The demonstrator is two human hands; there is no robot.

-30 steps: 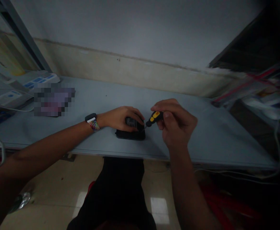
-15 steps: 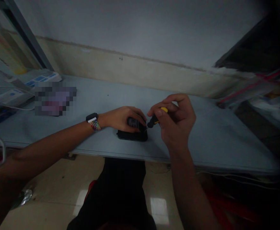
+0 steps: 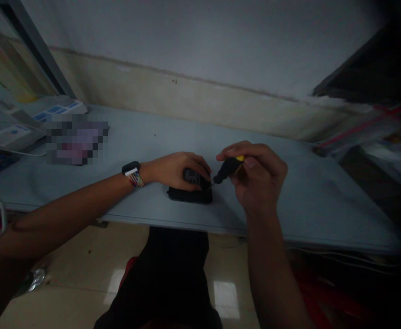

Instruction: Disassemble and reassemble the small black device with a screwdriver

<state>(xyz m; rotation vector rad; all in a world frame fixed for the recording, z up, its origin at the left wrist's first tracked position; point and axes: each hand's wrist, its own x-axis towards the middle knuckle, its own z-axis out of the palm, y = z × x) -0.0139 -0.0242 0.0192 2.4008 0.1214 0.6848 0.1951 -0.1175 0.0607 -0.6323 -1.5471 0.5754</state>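
Note:
My left hand (image 3: 176, 169) is closed around a small black device with a grey label (image 3: 193, 176), fingers over its far side and thumb along its near side. Under it lies a flat black rectangular object (image 3: 190, 195) on the table; its exact kind is unclear. A screwdriver with a black and yellow handle (image 3: 228, 169) is gripped in my right hand (image 3: 262, 180). It slants down to the left, and its thin shaft reaches the right end of the device. Whether the tip touches a screw is too dark to see.
The light table (image 3: 310, 201) runs along a wall (image 3: 187, 41). On the left are a blurred-out flat item (image 3: 79, 141), a white power strip (image 3: 61, 111) and a white cable (image 3: 3, 205). Clear plastic bags with a pink edge (image 3: 361, 128) are at the right.
My right hand has shifted slightly right and its fingers have changed their hold, showing more of the screwdriver's handle. My left hand and the device stay in place.

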